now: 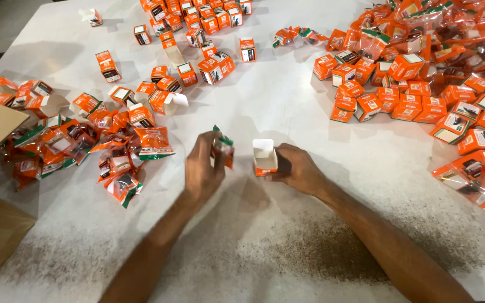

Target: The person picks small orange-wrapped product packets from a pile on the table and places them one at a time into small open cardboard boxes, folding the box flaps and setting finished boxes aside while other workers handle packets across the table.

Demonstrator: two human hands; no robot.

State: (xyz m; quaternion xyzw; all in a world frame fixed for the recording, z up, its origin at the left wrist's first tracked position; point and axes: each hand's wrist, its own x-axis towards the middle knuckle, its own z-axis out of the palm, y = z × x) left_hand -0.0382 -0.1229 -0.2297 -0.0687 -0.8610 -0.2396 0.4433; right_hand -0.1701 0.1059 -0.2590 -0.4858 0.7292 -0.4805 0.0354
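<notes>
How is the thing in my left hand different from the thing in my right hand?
The left hand pinches a soft orange sachet with a green edge, lifted off the table. The right hand steadies a stiff small orange box, upright on the table with its white top flap open. The sachet looks sealed; the box gapes. Both are small and orange.

left hand: fingers pinched shut, raised near centre | right hand: curled closed, just right | 2 forearms converge from near edge

Two hands, one open box, one pouch held; perhaps sixty-odd orange boxes and pouches across the table.
</notes>
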